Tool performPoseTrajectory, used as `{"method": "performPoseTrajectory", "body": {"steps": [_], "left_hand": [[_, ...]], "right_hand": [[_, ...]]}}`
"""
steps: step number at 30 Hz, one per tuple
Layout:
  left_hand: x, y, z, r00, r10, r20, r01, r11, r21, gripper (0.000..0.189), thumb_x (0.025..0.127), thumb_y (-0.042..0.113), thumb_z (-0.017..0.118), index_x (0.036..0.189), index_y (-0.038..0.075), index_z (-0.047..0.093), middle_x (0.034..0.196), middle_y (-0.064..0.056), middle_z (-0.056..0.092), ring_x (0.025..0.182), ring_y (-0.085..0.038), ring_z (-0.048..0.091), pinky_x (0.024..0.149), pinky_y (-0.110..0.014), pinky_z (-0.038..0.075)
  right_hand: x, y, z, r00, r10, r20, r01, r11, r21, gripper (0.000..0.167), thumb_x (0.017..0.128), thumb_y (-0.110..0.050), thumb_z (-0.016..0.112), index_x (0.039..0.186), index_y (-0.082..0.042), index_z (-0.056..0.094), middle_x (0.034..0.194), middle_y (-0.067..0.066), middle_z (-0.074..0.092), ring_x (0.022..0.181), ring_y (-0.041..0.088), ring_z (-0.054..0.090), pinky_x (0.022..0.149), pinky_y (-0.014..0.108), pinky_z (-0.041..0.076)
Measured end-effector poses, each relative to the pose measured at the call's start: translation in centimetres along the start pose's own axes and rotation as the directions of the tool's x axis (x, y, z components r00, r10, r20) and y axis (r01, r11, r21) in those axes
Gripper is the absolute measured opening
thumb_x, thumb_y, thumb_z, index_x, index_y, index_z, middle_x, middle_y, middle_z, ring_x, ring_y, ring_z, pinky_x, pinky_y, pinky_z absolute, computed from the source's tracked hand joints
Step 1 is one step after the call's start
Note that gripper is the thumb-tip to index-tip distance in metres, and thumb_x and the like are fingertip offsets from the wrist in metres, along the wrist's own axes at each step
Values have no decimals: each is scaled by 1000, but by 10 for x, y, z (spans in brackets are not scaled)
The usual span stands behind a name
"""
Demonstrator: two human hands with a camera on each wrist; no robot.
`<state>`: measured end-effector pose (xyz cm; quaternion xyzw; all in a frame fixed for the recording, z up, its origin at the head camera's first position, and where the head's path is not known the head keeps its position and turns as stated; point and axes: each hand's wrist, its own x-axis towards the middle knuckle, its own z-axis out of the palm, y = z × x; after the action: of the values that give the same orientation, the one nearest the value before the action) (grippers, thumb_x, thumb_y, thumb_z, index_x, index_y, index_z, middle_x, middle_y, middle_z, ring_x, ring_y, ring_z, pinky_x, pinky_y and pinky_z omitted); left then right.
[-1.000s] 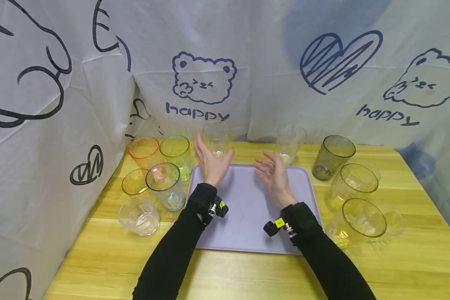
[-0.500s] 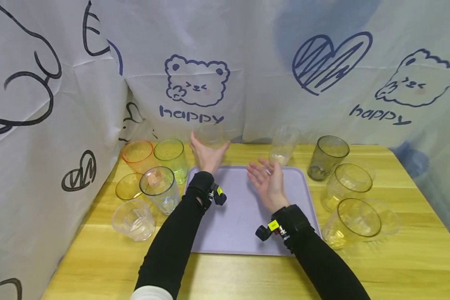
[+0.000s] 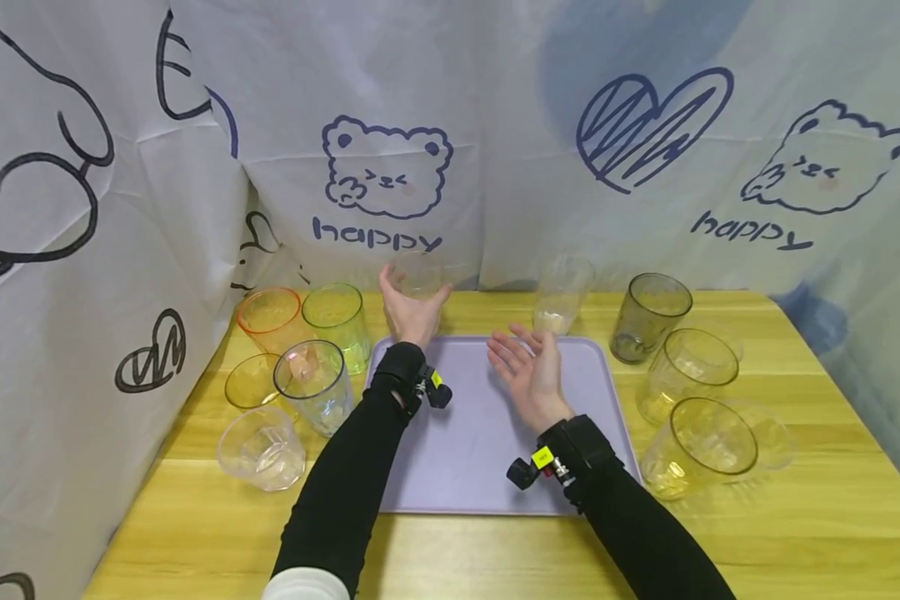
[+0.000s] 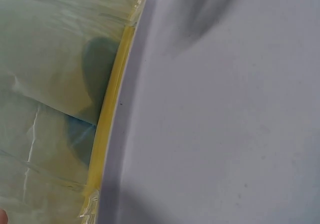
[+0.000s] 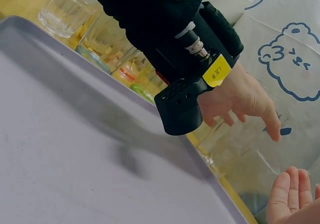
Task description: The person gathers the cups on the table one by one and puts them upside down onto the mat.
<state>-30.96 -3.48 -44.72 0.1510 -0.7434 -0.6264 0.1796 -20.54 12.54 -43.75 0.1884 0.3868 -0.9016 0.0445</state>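
At the back of the table, my left hand (image 3: 412,317) reaches round a tall clear glass (image 3: 420,271), thumb on its right and fingers on its left. The hand hides the glass's lower part. In the right wrist view, the left hand (image 5: 240,93) has its thumb stretched out and its other fingers bent beside the clear glass. My right hand (image 3: 532,375) hovers over the lilac tray (image 3: 480,475), palm turned up, fingers loose and holding nothing. Fingers of the right hand (image 5: 292,199) show at the lower right of that wrist view. The left wrist view mostly shows the tray (image 4: 215,134).
Left of the tray stand glasses: orange-rimmed (image 3: 268,325), green (image 3: 341,321), blue-rimmed (image 3: 315,396), amber (image 3: 251,379) and short clear (image 3: 266,454). Right are a tall clear glass (image 3: 562,296), a grey one (image 3: 648,321) and two yellowish ones (image 3: 686,379). A printed cloth (image 3: 510,167) hangs behind.
My left hand has closed in on the tall clear glass at the back, now covering its base. The right hand stays over the tray, turned slightly more palm-up. The whole head view has shifted slightly.
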Motion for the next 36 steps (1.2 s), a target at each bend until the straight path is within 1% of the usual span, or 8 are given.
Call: {"method": "performPoseTrajectory", "body": {"steps": [6, 10, 14, 18, 23, 26, 30, 36], "left_hand": [[-2, 1, -2, 999, 42, 4, -42, 999, 17, 98, 69, 25, 92, 150, 21, 36, 149, -8, 51, 140, -29, 47, 117, -43, 40], [-7, 8, -6, 997, 72, 19, -72, 997, 12, 97, 70, 24, 92, 150, 21, 36, 149, -7, 51, 140, -27, 47, 118, -42, 39], [-13, 20, -9, 988, 147, 50, -146, 989, -37, 93, 72, 23, 91, 148, 18, 38, 148, -11, 51, 139, -27, 47, 117, -44, 40], [-25, 37, -13, 962, 250, 113, -237, 965, -116, 91, 73, 20, 91, 147, 13, 38, 145, -15, 52, 136, -29, 48, 116, -46, 41], [-47, 58, -17, 917, 353, 187, -319, 929, -189, 90, 72, 14, 90, 145, 9, 38, 139, -14, 55, 134, -33, 51, 116, -42, 41], [-61, 65, -21, 893, 381, 239, -325, 914, -241, 90, 73, 10, 89, 146, 5, 36, 140, -16, 54, 134, -32, 51, 118, -41, 41], [-77, 68, -32, 872, 384, 303, -308, 912, -270, 90, 75, 8, 87, 147, 5, 35, 143, -16, 53, 135, -29, 52, 120, -43, 40], [-98, 65, -52, 854, 377, 358, -264, 908, -325, 86, 77, 1, 83, 147, 5, 33, 146, -18, 51, 138, -33, 50, 121, -44, 38]], "right_hand": [[-1, 3, 1, 1000, -5, 11, 5, 1000, -23, 36, 101, -29, 31, 122, -11, 53, 111, 9, 67, 123, 27, 62, 103, 33, 55], [-2, 4, 0, 999, -16, 31, 18, 999, -46, 35, 99, -28, 32, 122, -10, 53, 108, 8, 68, 114, 24, 66, 101, 33, 55], [-5, 5, -2, 998, -22, 55, 26, 997, -79, 37, 100, -28, 32, 125, -10, 52, 106, 6, 70, 106, 19, 69, 100, 32, 56], [-7, 5, -6, 996, -18, 90, 30, 991, -127, 40, 102, -29, 32, 133, -8, 49, 105, 4, 71, 104, 16, 69, 100, 30, 56], [-14, 4, -12, 993, -10, 122, 29, 987, -158, 43, 104, -30, 32, 140, -8, 44, 111, 5, 69, 109, 18, 67, 105, 33, 53], [-19, 3, -16, 992, -4, 126, 24, 986, -165, 44, 105, -30, 32, 142, -9, 42, 116, 6, 66, 113, 19, 65, 108, 34, 52], [-26, 3, -21, 989, 4, 151, 20, 987, -159, 47, 104, -31, 34, 145, -8, 38, 120, 7, 63, 117, 19, 63, 107, 32, 51], [-35, 5, -24, 975, 21, 222, -3, 997, -83, 47, 103, -34, 39, 143, -10, 40, 123, 7, 62, 119, 19, 61, 108, 32, 51]]}}
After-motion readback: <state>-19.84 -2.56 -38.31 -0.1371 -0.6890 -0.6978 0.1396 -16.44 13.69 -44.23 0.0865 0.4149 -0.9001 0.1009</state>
